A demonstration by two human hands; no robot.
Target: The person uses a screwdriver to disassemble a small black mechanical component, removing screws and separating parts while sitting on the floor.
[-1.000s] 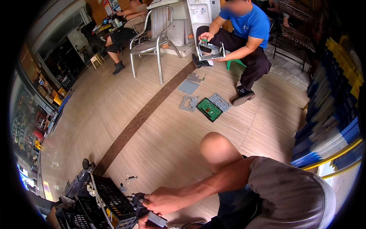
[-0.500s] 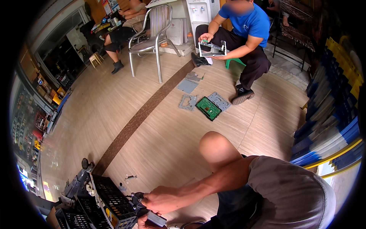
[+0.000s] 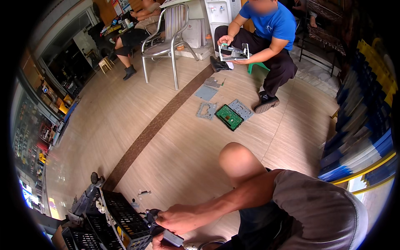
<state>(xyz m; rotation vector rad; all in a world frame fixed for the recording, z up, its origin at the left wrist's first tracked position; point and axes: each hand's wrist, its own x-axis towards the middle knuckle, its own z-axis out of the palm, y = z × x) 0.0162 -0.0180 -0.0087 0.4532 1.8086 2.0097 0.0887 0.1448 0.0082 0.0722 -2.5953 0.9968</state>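
Note:
My right hand (image 3: 179,218) is closed around a black part with a rounded body (image 3: 153,217) at the side of a black plastic crate (image 3: 129,216). Its exact kind is hard to make out. Just below, my left hand (image 3: 160,242) shows partly at the lower edge. Its fingers are closed on a grey rectangular block (image 3: 172,238), and the rest of that hand is cut off. The crate belongs to a wheeled frame with a grey metal bar (image 3: 86,191) and a small black wheel (image 3: 95,178).
Small metal pieces (image 3: 143,193) lie beside the crate. Farther off are a green circuit board (image 3: 229,117) and grey metal plates (image 3: 206,92). A person in a blue shirt (image 3: 273,27) sits holding a white frame (image 3: 234,57). A metal chair (image 3: 168,43) and blue-yellow racks (image 3: 362,125) stand around.
My hands keep nearly the same place and grip. The co-worker's white frame has tilted slightly. The whole view has shifted a little.

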